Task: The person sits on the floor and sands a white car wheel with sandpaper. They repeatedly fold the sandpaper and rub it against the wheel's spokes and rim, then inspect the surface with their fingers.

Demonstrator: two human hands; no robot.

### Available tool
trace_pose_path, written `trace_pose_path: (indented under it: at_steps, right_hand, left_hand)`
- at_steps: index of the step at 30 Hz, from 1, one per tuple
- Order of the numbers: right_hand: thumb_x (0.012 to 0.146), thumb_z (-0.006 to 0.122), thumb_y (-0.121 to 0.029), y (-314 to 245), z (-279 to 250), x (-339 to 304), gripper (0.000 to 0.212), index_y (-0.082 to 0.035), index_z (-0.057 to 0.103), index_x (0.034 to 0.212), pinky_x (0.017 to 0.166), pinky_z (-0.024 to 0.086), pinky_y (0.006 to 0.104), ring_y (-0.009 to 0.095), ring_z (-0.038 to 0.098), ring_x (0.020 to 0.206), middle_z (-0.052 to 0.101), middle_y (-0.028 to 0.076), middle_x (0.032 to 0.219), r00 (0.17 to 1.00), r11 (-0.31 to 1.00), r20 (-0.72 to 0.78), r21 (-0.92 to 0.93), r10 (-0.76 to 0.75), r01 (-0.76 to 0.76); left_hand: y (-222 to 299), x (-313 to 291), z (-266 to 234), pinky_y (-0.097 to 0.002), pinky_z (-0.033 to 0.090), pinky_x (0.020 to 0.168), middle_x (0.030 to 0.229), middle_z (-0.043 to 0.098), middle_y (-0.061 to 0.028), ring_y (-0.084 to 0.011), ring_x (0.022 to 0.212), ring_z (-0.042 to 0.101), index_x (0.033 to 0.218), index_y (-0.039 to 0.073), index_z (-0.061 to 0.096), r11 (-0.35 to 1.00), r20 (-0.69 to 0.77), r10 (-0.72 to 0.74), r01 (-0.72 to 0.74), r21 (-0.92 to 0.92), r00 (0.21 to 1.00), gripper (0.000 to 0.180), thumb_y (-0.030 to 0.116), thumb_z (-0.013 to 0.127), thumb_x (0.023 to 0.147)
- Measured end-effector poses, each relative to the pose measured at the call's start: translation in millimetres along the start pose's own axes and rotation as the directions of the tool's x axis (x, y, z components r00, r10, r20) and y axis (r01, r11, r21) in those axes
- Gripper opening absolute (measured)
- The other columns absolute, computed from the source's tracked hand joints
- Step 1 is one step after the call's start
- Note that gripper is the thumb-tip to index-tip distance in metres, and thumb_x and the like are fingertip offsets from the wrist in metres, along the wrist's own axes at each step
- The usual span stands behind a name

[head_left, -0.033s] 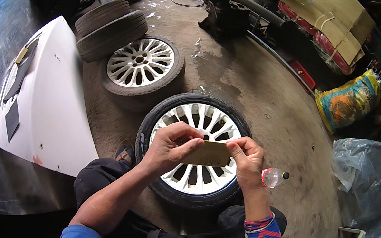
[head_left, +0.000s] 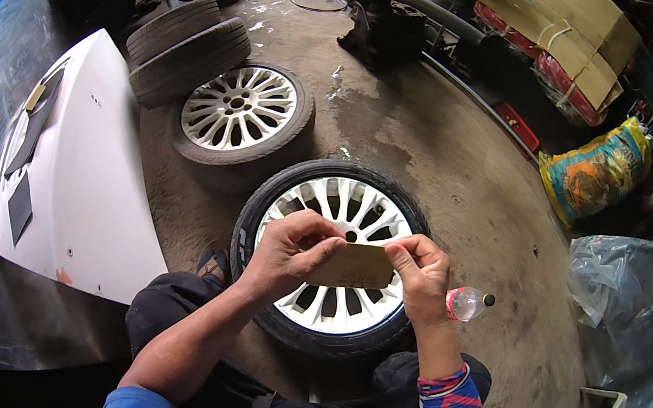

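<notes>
Both hands, head view (clock centred on the near wheel, 12 away from the wearer): left hand (head_left: 299, 246) closed in a thumb-and-finger pinch on the left end of a small tan sheet (head_left: 355, 266); right hand (head_left: 419, 277) pinches the upper right corner, other fingers curled. Sheet is held up over the wheel's middle, in front of the hub; near wheel (head_left: 323, 309) lies flat, white spokes up, black tyre around them. Handling note, judged: keep both pinches level and the pull even, thumbs close to the edge, so the sheet neither buckles nor tears; let any crease run straight between the thumbs. Obstructions: hands and sheet mask part of the spokes; dark-trousered knees flank the tyre around 8 and 4 o'clock, limiting elbow room; clear bottle (head_left: 468, 304) with dark cap lies at 3–4 o'clock, just beside the right wrist as seen, easily knocked. Surroundings: white body panel (head_left: 93, 186) at 9 o'clock; second white-spoked wheel (head_left: 241, 107) at 10–11, loose tyres (head_left: 187, 65) beyond it; colourful sack (head_left: 597, 173) at 2; clear plastic sheeting (head_left: 623, 307) at 3; cardboard (head_left: 575, 34) at 1.
</notes>
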State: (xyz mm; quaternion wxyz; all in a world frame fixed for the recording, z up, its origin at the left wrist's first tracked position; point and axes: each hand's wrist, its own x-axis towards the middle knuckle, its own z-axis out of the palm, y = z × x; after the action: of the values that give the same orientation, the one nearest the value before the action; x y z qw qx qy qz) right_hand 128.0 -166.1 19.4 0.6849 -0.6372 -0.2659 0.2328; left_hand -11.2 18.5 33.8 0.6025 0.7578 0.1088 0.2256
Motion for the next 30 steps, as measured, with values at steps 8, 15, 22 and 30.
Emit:
trace_pose_path:
  at_steps: [8, 15, 22, 30]
  right_hand:
    - [0.093, 0.077, -0.015, -6.8, 7.3, -7.4, 0.022, 0.000, 0.071, 0.108, 0.084, 0.052, 0.0228, 0.008, 0.065, 0.091, 0.072, 0.004, 0.099, 0.970, 0.971, 0.184, 0.148, 0.158, -0.186]
    - [0.095, 0.073, -0.005, 4.2, 11.2, -10.5, 0.011, 0.001, 0.073, 0.104, 0.083, 0.054, 0.0215, 0.008, 0.067, 0.090, 0.071, 0.003, 0.099, 0.959, 0.962, 0.259, 0.212, 0.112, -0.170]
    - [0.094, 0.075, -0.011, 2.6, 13.6, -11.5, 0.014, -0.003, 0.072, 0.105, 0.078, 0.052, 0.0224, 0.007, 0.064, 0.087, 0.070, 0.003, 0.099, 0.972, 0.995, 0.213, 0.010, 0.095, -0.100]
    - [0.099, 0.069, -0.021, -6.5, 17.2, -9.9, 0.025, -0.001, 0.068, 0.114, 0.092, 0.049, 0.0251, 0.009, 0.064, 0.096, 0.071, 0.003, 0.102, 0.970, 0.932, 0.170, 0.292, 0.172, -0.217]
  left_hand:
    - [-3.6, -0.1, 4.8, -0.0239, 0.049, 0.075, 0.092, 0.068, -0.0020, -0.0074, 0.084, 0.061, 0.101, 0.001, 0.066, 0.998, 0.065, -0.058, 0.056, 0.032, 0.996, 0.015, 0.015, 0.071, 0.098]
    - [-2.0, -1.5, 6.3, -0.0290, 0.051, 0.073, 0.089, 0.068, -0.0038, -0.0131, 0.081, 0.064, 0.098, 0.004, 0.071, 0.993, 0.205, 0.004, -0.027, 0.111, 0.979, 0.013, 0.014, 0.077, 0.093]
    - [1.6, -4.3, 9.1, -0.0295, 0.051, 0.072, 0.083, 0.067, -0.0063, -0.0149, 0.078, 0.064, 0.096, 0.003, 0.071, 0.976, 0.168, 0.046, -0.080, 0.200, 0.985, 0.011, 0.012, 0.075, 0.093]
    - [-2.7, 1.8, 7.9, -0.0235, 0.051, 0.074, 0.090, 0.072, -0.0016, -0.0068, 0.081, 0.063, 0.102, 0.000, 0.069, 0.980, 0.029, -0.136, 0.139, -0.142, 0.990, 0.015, 0.014, 0.070, 0.099]
